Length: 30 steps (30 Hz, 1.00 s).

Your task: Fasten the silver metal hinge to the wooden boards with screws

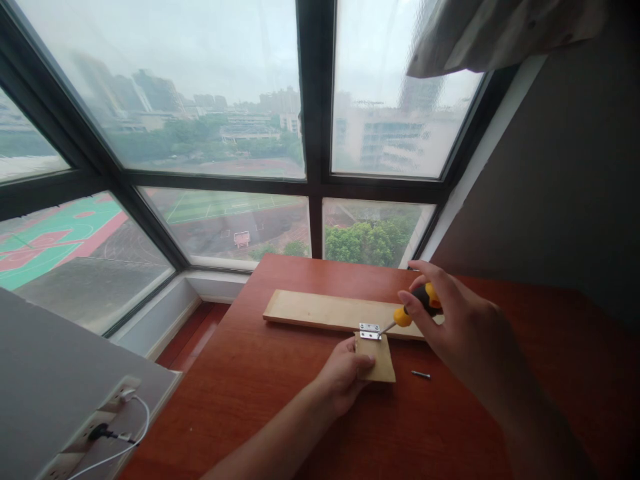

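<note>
My left hand [345, 377] grips a small wooden board [379, 365] by its left side, thumb on top. A silver hinge [370, 331] lies across the board's far edge and reaches toward a long pale plank [320, 311] behind it. In my right hand [465, 327] is a yellow and black screwdriver [417, 307], held by the handle between thumb and fingers. Its shaft slants down to the left, and the tip meets the hinge's near leaf at the right. Whether a screw sits under the tip is too small to tell.
A loose screw [421, 375] lies on the reddish wooden table [240, 413], right of the small board. Windows rise beyond the table. At lower left, a wall socket strip [95, 427] holds plugs and a white cable [148, 417]. Cloth [490, 33] hangs at upper right.
</note>
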### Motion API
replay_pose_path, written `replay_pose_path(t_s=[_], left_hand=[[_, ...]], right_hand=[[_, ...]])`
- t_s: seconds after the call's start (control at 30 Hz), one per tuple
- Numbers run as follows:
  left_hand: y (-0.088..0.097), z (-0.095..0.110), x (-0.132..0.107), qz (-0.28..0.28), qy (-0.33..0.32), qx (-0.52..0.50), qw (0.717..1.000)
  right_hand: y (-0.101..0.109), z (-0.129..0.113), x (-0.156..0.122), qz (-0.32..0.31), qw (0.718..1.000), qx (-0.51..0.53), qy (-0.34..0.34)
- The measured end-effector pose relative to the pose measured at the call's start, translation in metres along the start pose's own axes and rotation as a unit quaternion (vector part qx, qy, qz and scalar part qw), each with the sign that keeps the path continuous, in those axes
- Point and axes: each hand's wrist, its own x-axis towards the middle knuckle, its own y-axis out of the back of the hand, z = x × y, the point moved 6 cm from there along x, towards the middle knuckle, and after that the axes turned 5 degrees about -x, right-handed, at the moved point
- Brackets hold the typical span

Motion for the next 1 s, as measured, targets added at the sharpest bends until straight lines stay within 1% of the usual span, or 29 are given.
replay_pose_path(t_s=[0.17, 0.3, 0.4, 0.47, 0.53, 0.63, 0.7, 0.8, 0.87, 1.0], left_hand=[[-0.001, 0.000, -0.001, -0.001, 0.000, -0.002, 1.000], [-0.001, 0.001, -0.002, 0.003, -0.001, -0.004, 1.000], [-0.001, 0.001, -0.001, 0.006, -0.002, -0.004, 1.000], [-0.001, 0.001, -0.001, 0.003, -0.002, -0.002, 1.000], [-0.001, 0.001, -0.001, 0.002, 0.000, 0.000, 1.000], [0.000, 0.001, -0.001, 0.006, 0.002, 0.002, 1.000], [0.001, 0.000, 0.000, 0.006, 0.001, 0.000, 1.000], [0.001, 0.000, 0.000, 0.003, 0.000, -0.003, 1.000], [0.000, 0.000, 0.000, 0.000, -0.001, -0.002, 1.000], [0.000, 0.000, 0.000, 0.002, -0.001, 0.001, 1.000]], right_hand=[[0.004, -0.004, 0.000, -0.008, 0.996, 0.086, -0.006], [0.005, -0.009, 0.000, -0.038, 0.990, 0.132, 0.002], [0.003, -0.010, -0.001, -0.054, 0.993, 0.109, 0.012], [0.001, -0.008, -0.001, -0.037, 0.997, 0.073, 0.014], [0.000, -0.005, 0.000, -0.004, 0.999, 0.049, 0.016], [0.000, -0.004, 0.000, 0.020, 0.998, 0.048, 0.020], [0.001, -0.005, 0.000, 0.015, 0.998, 0.059, 0.020], [0.002, -0.008, -0.001, -0.012, 0.996, 0.082, 0.019], [0.001, -0.008, -0.001, -0.019, 0.997, 0.078, 0.020], [0.001, -0.004, -0.001, 0.015, 0.998, 0.048, 0.031]])
